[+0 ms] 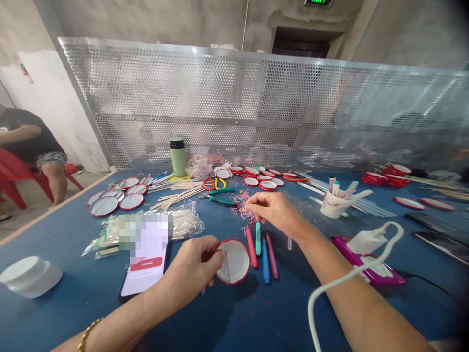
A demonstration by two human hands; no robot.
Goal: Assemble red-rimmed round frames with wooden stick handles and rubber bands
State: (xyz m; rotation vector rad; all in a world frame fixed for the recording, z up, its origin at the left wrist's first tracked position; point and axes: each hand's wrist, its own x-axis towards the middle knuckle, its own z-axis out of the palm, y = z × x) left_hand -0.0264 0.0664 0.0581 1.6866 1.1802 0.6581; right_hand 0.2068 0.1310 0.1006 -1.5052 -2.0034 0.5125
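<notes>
My left hand grips a round jar lid by its left edge. The lid has a red rim and a pale inner face turned toward me, with a thin clear strip across its left part. Fingertips pinched, my right hand is over a pile of small colourful paper clips; whatever is between those fingers is too small to make out. Below the pile lie a red marker, a teal marker, a blue marker and a magenta marker.
Pliers, wooden sticks and more lids lie farther back. A phone and a white jar are leftward. A white cable crosses my right forearm near a purple power strip. A paper cup holds pens.
</notes>
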